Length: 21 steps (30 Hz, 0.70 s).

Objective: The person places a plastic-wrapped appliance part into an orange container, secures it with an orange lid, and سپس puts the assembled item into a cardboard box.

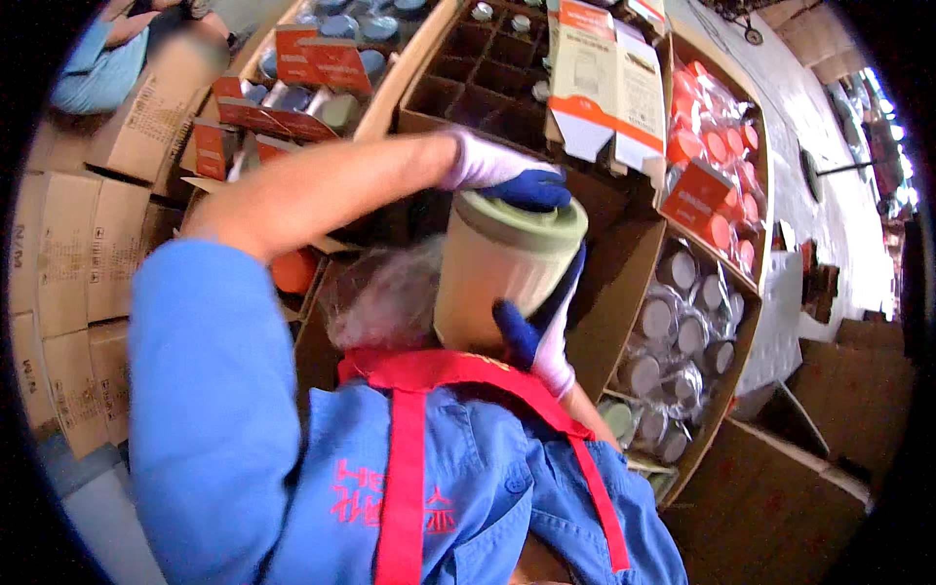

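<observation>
A frosted, translucent canister (pixel 490 285) with a pale green lid (pixel 523 223) is held upright but slightly tilted in front of my chest. My left hand (pixel 523 175), in a white glove with blue coated fingers, lies over the top of the lid with its fingers curled on it. Lower down, my right hand (pixel 537 329), gloved the same way, grips the canister's right side, thumb across the front. Crumpled clear plastic (pixel 391 296) is just left of the canister. The canister's base is partly hidden behind my red apron (pixel 431 369).
Beyond my hands is a carton with cardboard dividers (pixel 479 62), beside printed retail boxes (pixel 592 80). Cartons at right hold orange-lidded containers (pixel 713 146) and plastic-wrapped grey-lidded ones (pixel 658 318). Blue-lidded containers (pixel 340 28) fill another. Stacked cartons (pixel 66 248) and a person (pixel 102 66) are left.
</observation>
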Available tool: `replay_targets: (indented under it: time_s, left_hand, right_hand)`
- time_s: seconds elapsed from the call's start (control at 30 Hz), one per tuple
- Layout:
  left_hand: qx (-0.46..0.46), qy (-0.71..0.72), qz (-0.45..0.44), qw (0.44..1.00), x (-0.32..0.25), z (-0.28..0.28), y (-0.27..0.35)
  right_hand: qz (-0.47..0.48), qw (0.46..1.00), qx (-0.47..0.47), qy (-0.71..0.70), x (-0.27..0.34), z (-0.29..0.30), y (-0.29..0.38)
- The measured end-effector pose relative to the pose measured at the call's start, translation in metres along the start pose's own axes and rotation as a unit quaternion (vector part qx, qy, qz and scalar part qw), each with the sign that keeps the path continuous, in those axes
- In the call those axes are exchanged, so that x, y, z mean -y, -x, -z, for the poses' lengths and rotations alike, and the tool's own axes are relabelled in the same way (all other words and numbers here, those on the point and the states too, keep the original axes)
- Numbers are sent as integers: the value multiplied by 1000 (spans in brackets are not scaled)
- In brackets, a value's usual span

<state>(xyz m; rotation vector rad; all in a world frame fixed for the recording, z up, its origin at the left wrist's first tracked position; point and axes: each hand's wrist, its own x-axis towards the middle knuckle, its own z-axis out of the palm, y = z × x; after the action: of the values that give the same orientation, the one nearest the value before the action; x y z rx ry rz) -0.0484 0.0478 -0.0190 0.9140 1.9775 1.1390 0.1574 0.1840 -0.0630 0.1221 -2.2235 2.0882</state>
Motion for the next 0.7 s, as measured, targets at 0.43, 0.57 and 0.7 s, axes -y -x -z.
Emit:
replay_targets:
  time_s: [0.43, 0.57, 0.7]
  left_hand:
    - [39, -198, -148, 968, -93, -37, 25]
    - [48, -67, -100, 992, -76, 4, -2]
    - [-19, 41, 72, 996, -110, 37, 4]
  right_hand:
    - [-21, 997, 72, -20, 4, 3, 1]
    - [-37, 994, 43, -99, 20, -7, -10]
    - [31, 997, 68, -23, 22, -5, -10]
